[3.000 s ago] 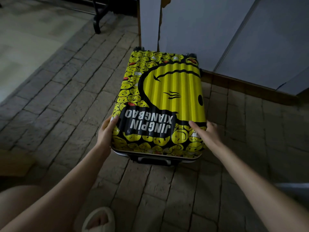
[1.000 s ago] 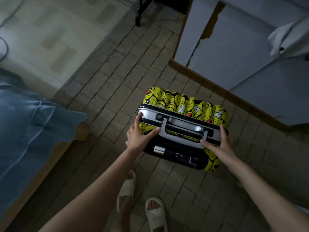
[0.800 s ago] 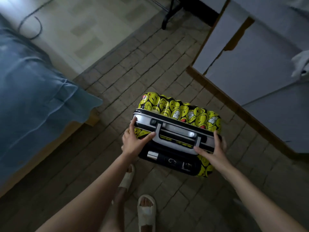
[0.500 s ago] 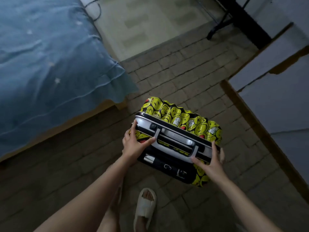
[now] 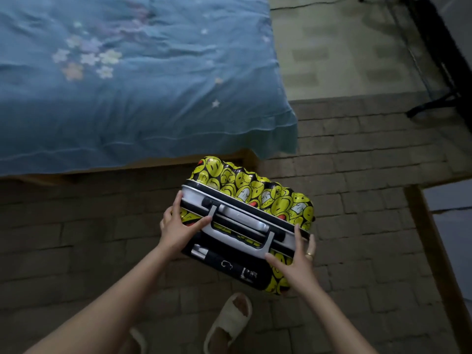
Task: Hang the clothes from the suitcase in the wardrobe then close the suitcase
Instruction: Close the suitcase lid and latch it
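The yellow smiley-print suitcase (image 5: pixel 255 190) is closed and stands upright on the brick floor, its top side with the silver handle (image 5: pixel 242 218) facing me. My left hand (image 5: pixel 176 228) grips the top's left end, fingers over the far edge and thumb lying toward the handle. My right hand (image 5: pixel 296 264) holds the right near corner, fingers wrapped round its side. A strip of the wardrobe (image 5: pixel 452 226) shows at the right edge, its inside and any clothes out of view.
A bed with a blue flowered sheet (image 5: pixel 127 85) fills the upper left, its corner just behind the suitcase. A black stand (image 5: pixel 439 60) sits at the top right. My feet in white slippers (image 5: pixel 229 320) are right below the suitcase.
The suitcase lay flat by the wardrobe three seconds ago and now stands upright in both hands. It has come away from the wardrobe toward the bed, and my view has swung left.
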